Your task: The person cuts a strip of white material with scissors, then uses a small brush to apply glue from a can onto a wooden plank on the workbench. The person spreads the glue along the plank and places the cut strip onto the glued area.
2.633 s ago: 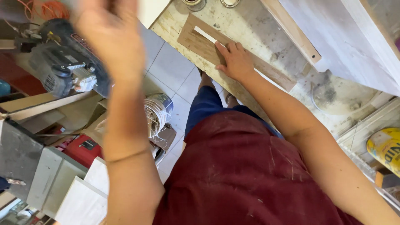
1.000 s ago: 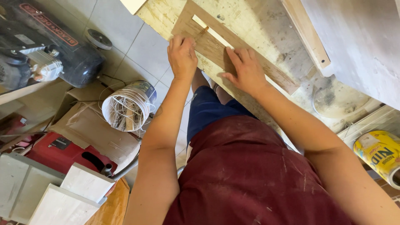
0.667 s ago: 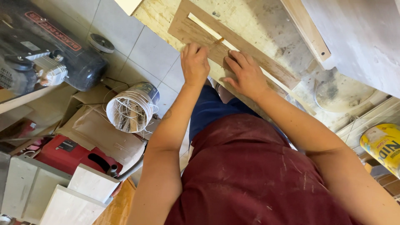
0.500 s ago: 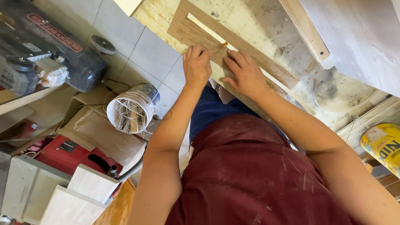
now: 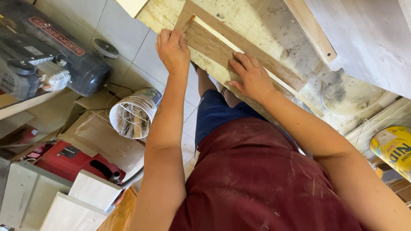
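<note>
A thin brown wooden board (image 5: 222, 51) with a long narrow slot lies on the pale, stained workbench (image 5: 261, 23). My right hand (image 5: 252, 78) presses flat on the board's near strip, fingers spread. My left hand (image 5: 172, 48) is at the board's left end, near the bench edge. Its fingers are closed on a thin pencil (image 5: 188, 22) whose tip touches the end of the slot. My dark red apron and blue trousers fill the lower middle of the view.
A white panel (image 5: 368, 38) and a wooden strip (image 5: 310, 30) lie at the bench's far right. On the tiled floor to the left stand a black air compressor (image 5: 64, 55), a white bucket of thin strips (image 5: 132, 113) and a red machine (image 5: 72, 158). A yellow can (image 5: 396, 147) sits at the right.
My left hand came down from the air onto the board with a pencil, then slid left along the slot to its end. My right hand stayed pressed on the board.
</note>
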